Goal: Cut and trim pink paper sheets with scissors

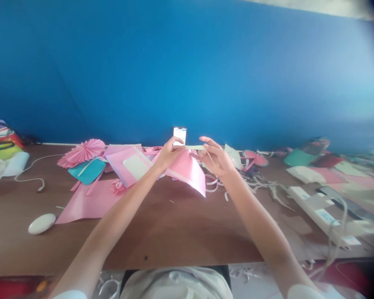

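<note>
My left hand (170,154) is closed on the upper edge of a sheet of pink paper (188,168), thumb on top. The sheet hangs at a tilt above the table, its lower right corner curling outward. At its right, my right hand (215,157) has its upper fingers raised and its lower fingers bent close to the paper. A thin pale strip (209,156) stretches from the paper's top edge and loops down across this hand, seemingly pinched in it. The exact grip is blurred. Behind the hands, a lit phone (180,134) leans upright against the wall.
On the left lie a pleated pink paper fan (84,151), a teal paper piece (87,171), pink sheets (90,201) and a white oval object (41,224). A power strip (322,214) with cables, and a dark phone-like slab (345,201), occupy the right. A blue wall (187,74) stands behind.
</note>
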Motion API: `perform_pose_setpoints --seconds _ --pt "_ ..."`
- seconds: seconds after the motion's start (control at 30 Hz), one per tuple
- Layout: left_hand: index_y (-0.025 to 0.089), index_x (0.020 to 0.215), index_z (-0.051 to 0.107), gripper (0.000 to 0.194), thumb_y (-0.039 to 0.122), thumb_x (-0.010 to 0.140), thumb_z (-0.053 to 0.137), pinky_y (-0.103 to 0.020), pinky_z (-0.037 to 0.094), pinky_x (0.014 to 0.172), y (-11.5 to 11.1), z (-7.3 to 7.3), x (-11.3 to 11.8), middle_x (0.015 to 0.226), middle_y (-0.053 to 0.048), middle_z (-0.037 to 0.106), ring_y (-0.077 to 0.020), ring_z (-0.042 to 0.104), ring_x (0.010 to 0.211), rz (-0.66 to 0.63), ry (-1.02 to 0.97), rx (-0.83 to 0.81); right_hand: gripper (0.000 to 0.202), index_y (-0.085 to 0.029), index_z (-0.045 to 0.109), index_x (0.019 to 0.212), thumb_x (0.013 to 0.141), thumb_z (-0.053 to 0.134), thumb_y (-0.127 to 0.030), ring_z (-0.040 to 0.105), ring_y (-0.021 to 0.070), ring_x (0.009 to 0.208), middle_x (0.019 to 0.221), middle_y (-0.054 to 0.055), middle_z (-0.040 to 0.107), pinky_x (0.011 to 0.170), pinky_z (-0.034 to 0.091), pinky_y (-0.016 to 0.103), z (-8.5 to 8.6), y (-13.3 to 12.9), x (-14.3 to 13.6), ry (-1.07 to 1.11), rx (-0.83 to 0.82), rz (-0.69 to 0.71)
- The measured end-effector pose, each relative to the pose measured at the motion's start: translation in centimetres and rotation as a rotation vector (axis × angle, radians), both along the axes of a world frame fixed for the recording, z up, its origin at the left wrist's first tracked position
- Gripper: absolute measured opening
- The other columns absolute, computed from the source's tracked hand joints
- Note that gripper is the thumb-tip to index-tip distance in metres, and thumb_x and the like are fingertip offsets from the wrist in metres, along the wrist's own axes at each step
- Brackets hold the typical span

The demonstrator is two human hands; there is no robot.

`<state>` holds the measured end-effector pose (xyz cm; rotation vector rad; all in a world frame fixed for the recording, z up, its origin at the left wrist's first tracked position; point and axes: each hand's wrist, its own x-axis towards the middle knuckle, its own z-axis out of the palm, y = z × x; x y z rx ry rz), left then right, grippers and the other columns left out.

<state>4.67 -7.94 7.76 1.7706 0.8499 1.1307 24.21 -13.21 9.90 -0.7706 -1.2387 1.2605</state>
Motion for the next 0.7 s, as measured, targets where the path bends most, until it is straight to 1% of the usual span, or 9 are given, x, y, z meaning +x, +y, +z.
perform_pose_setpoints --seconds 0.07,0.13,0.2,0.27,0.33,0.47,0.6,0.7 --pt "0.02 0.101 0.059 0.029 0.045 0.086 0.056 -0.026 0.043 0.064 0.0 0.05 0.11 0.091 -0.005 0.069 -0.0163 0.061 0.076 -0.009 -0.005 0.047 0.034 -0.027 0.057 0.109 0.077 0.066 -0.034 0.058 0.0137 0.065 0.059 -0.006 0.05 0.086 0.051 0.041 0.12 -0.08 0.06 0.025 -0.006 0.005" --pt "0.018 0.097 0.064 0.028 0.043 0.086 0.057 -0.029 0.046 0.073 0.06 0.13 0.18 0.099 -0.007 0.07 -0.0187 0.063 0.088 -0.005 -0.003 0.076 0.034 -0.026 0.057 0.109 0.077 0.066 -0.033 0.058 0.0141 0.064 0.059 -0.006 0.05 0.085 0.052 0.041 0.28 -0.16 0.03 0.029 -0.022 -0.009" --pt "0.018 0.1 0.067 0.03 0.042 0.085 0.06 -0.031 0.047 0.081 0.14 0.21 0.13 0.107 -0.009 0.07 -0.0209 0.063 0.097 -0.022 -0.008 0.077 0.033 -0.025 0.057 0.107 0.076 0.067 -0.031 0.057 0.0138 0.062 0.059 -0.006 0.05 0.085 0.052 0.041 0.43 -0.2 -0.01 0.044 -0.038 -0.01" --pt "0.018 0.105 0.067 0.033 0.042 0.082 0.063 -0.033 0.048 0.085 0.23 0.22 0.0 0.111 -0.01 0.069 -0.0219 0.064 0.101 -0.058 -0.017 0.07 0.031 -0.025 0.058 0.104 0.076 0.068 -0.029 0.055 0.0124 0.06 0.058 -0.007 0.051 0.087 0.052 0.041 0.51 -0.17 -0.02 0.092 -0.044 0.024" --pt "0.018 0.108 0.067 0.035 0.041 0.081 0.065 -0.034 0.048 0.086 0.36 0.13 -0.13 0.112 -0.011 0.069 -0.022 0.064 0.102 -0.076 -0.017 0.075 0.029 -0.025 0.059 0.102 0.075 0.069 -0.026 0.055 0.0111 0.059 0.058 -0.007 0.053 0.089 0.051 0.039 0.51 -0.07 0.03 0.148 -0.044 0.067" --pt "0.017 0.105 0.068 0.03 0.036 0.082 0.063 -0.036 0.05 0.085 0.65 -0.27 -0.06 0.111 -0.011 0.07 -0.0219 0.065 0.098 -0.05 0.025 0.136 0.027 -0.026 0.061 0.102 0.076 0.069 -0.023 0.055 0.0102 0.06 0.058 -0.008 0.055 0.088 0.05 0.036 0.39 0.11 0.19 0.196 -0.048 0.096" --pt "0.018 0.103 0.068 0.024 0.029 0.083 0.058 -0.035 0.05 0.081 0.52 -0.4 0.34 0.107 -0.009 0.07 -0.0205 0.066 0.093 -0.031 0.115 0.23 0.025 -0.026 0.062 0.1 0.077 0.068 -0.021 0.053 0.0095 0.059 0.058 -0.008 0.053 0.086 0.05 0.034 0.59 -0.15 0.19 0.218 -0.066 0.098" --pt "0.018 0.104 0.067 0.024 0.027 0.085 0.055 -0.034 0.05 0.081 0.15 -0.19 0.5 0.108 -0.008 0.07 -0.0196 0.065 0.092 -0.054 0.13 0.247 0.023 -0.026 0.062 0.099 0.077 0.067 -0.019 0.051 0.0085 0.056 0.055 -0.01 0.049 0.088 0.049 0.034 0.91 -0.46 0.07 0.264 -0.062 0.121"
